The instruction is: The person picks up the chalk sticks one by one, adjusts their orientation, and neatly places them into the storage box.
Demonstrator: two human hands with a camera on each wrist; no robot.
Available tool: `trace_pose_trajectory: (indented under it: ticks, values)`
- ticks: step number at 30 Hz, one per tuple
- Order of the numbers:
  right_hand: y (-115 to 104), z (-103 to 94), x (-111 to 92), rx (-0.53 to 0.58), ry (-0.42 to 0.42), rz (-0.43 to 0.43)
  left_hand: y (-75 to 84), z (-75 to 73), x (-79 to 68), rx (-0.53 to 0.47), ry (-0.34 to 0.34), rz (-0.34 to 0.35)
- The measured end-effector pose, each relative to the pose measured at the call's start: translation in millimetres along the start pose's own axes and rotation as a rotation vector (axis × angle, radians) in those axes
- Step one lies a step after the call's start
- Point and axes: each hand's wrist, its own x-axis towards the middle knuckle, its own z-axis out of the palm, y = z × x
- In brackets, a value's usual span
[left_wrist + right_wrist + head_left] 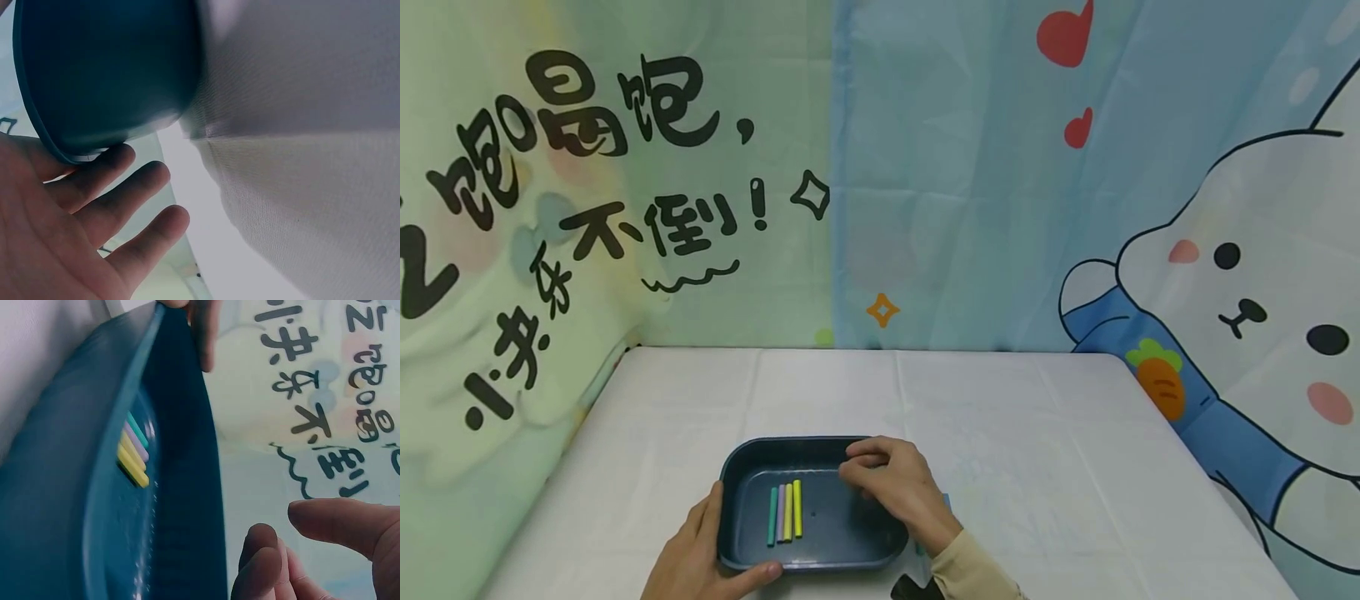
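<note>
A dark blue tray (842, 542) sits on the white-covered table. Toward its left side, several slim chalk-like sticks (787, 512) lie side by side: a green one, a purple one and yellow ones. My left hand (700, 550) holds the tray's near-left corner, thumb at the front rim and fingers along the left wall. In the left wrist view, its other fingers (134, 194) spread loosely beside the tray. Over the tray's right part hovers my right hand (891, 483). Thumb and fingertips stand apart in the right wrist view, with nothing between them.
Small blue and teal pieces (919, 548) show beside my right wrist, mostly hidden by it. A black object (916, 588) lies at the bottom edge near the sleeve. The white tablecloth (1037, 467) reaches back to a printed curtain (955, 208).
</note>
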Motion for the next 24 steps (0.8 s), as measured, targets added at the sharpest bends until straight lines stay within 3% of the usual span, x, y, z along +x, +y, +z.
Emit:
trace_pose_trajectory:
  ticks: [7,16,24]
  values:
    - [3,-17.1,-3,0.012,0.030,0.015,-0.4,1.0,-0.5,0.007,0.015,0.004]
    - [14,-40.4,-6,0.069,0.127,0.029,0.0,-0.4,-0.4,-0.005,0.022,0.023]
    - [27,-60.7,-8,0.001,0.223,0.058,-1.3,0.2,0.2,-0.013,0.034,0.031]
